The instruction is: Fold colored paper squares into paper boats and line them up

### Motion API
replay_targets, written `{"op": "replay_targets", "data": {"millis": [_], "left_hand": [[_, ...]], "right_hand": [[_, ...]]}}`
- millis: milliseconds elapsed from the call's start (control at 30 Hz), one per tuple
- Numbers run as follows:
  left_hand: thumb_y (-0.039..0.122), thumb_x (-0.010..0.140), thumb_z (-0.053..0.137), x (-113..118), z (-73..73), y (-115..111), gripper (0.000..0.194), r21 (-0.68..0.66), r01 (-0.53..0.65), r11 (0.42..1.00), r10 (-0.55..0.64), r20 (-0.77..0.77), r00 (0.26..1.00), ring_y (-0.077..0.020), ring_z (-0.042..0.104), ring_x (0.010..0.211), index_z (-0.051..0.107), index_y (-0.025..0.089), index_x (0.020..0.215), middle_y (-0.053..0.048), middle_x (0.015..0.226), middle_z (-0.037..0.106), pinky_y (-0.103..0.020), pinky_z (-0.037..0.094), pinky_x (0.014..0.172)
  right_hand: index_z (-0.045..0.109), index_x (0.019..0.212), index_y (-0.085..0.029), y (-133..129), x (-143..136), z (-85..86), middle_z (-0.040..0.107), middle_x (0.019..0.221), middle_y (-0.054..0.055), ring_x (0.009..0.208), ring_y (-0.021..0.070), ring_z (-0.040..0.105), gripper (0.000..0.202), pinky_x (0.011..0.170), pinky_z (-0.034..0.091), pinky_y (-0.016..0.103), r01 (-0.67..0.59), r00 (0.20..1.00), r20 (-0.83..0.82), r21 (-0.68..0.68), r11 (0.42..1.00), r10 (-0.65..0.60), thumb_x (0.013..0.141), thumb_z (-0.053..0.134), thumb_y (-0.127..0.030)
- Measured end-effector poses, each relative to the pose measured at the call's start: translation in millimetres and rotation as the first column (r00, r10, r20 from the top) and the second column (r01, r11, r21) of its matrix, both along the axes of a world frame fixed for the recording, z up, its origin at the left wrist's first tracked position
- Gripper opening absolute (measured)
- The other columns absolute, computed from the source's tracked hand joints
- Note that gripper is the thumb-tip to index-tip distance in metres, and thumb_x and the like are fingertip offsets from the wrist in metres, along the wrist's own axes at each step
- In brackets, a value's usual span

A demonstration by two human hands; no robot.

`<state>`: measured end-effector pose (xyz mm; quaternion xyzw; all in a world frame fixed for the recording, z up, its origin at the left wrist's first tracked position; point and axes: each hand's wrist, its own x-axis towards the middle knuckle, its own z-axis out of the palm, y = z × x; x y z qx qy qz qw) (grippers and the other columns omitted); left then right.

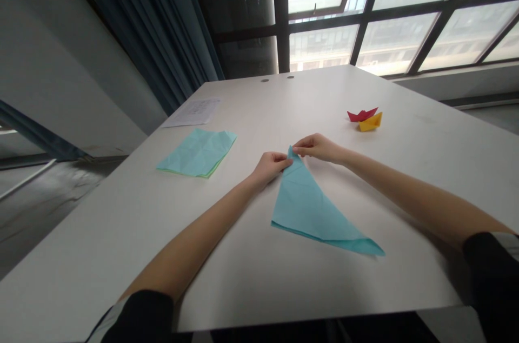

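A folded sheet of light blue paper (310, 202) lies on the white table in front of me, with crease lines across it. It narrows to a tip at the far end and spreads to a wider folded edge near me, with a point at the lower right. My left hand (272, 165) pinches the left side of the narrow far tip between thumb and fingers. On the other side of that tip, my right hand (318, 147) pinches the paper's right edge. The two hands are close together, with only the tip between them.
Left of the hands lies a stack of creased blue and green paper (198, 151). Behind it rests a printed white sheet (194, 113). A red paper boat (361, 114) and a yellow paper boat (371, 123) stand at the right. The white table (227, 289) ends close to me.
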<state>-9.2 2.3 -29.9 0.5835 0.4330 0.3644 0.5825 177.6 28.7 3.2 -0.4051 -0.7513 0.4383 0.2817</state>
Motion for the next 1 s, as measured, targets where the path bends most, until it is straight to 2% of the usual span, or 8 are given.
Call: {"op": "replay_targets", "data": {"millis": [167, 300, 433, 733, 1000], "left_hand": [[0.042, 0.062, 0.07, 0.2, -1.8, 1.7, 0.034, 0.046, 0.019, 0.999, -0.017, -0.057, 0.998, -0.0086, 0.047, 0.055, 0.067, 0.01, 0.072, 0.0, 0.059, 0.057, -0.021, 0.034, 0.054], [0.044, 0.062, 0.069, 1.6, -0.3, 0.4, 0.034, 0.087, 0.015, 0.996, -0.004, -0.122, 0.993, -0.0068, 0.04, 0.05, 0.065, 0.01, 0.066, 0.002, 0.053, 0.052, -0.021, 0.027, 0.049], [0.043, 0.059, 0.071, 3.2, 2.8, -2.5, 0.034, 0.07, -0.004, 0.998, 0.013, -0.129, 0.992, -0.0064, 0.039, 0.049, 0.065, 0.01, 0.065, 0.002, 0.053, 0.052, -0.021, 0.026, 0.047], [0.037, 0.059, 0.071, 4.1, 4.6, -3.8, 0.03, 0.058, -0.009, 0.998, 0.015, -0.103, 0.995, -0.0077, 0.045, 0.051, 0.067, 0.01, 0.069, 0.001, 0.056, 0.057, -0.021, 0.031, 0.049], [0.043, 0.06, 0.072, 0.3, -0.9, -4.1, 0.036, 0.086, 0.082, 0.993, -0.064, -0.192, 0.979, -0.0126, 0.055, 0.056, 0.068, 0.011, 0.077, -0.002, 0.064, 0.065, -0.022, 0.038, 0.051]], "right_hand": [[0.069, 0.07, -0.014, 5.7, -7.1, -8.8, 0.064, 0.06, 0.001, 0.058, 0.0107, 0.053, 0.027, 0.059, 0.044, 0.025, 0.13, 0.986, -0.106, -0.017, 0.991, -0.131, 0.064, 0.066, -0.039], [0.068, 0.068, -0.014, 4.0, -6.5, -7.2, 0.063, 0.059, 0.0, 0.057, 0.0105, 0.054, 0.023, 0.057, 0.043, 0.024, 0.219, 0.967, -0.126, -0.032, 0.975, -0.221, 0.063, 0.065, -0.036], [0.068, 0.067, -0.013, 3.5, -6.6, -7.4, 0.064, 0.059, 0.001, 0.058, 0.011, 0.054, 0.024, 0.057, 0.043, 0.024, 0.249, 0.96, -0.125, -0.038, 0.968, -0.252, 0.061, 0.066, -0.036], [0.068, 0.068, -0.014, 3.0, -6.8, -10.6, 0.065, 0.061, 0.001, 0.058, 0.011, 0.054, 0.023, 0.055, 0.043, 0.023, 0.272, 0.955, -0.115, -0.039, 0.962, -0.275, 0.063, 0.066, -0.037], [0.068, 0.071, -0.013, 9.8, 0.4, -8.6, 0.065, 0.065, 0.003, 0.058, 0.0099, 0.052, 0.028, 0.054, 0.042, 0.023, 0.384, 0.909, -0.184, 0.012, 0.923, -0.375, 0.065, 0.063, -0.04]]}}
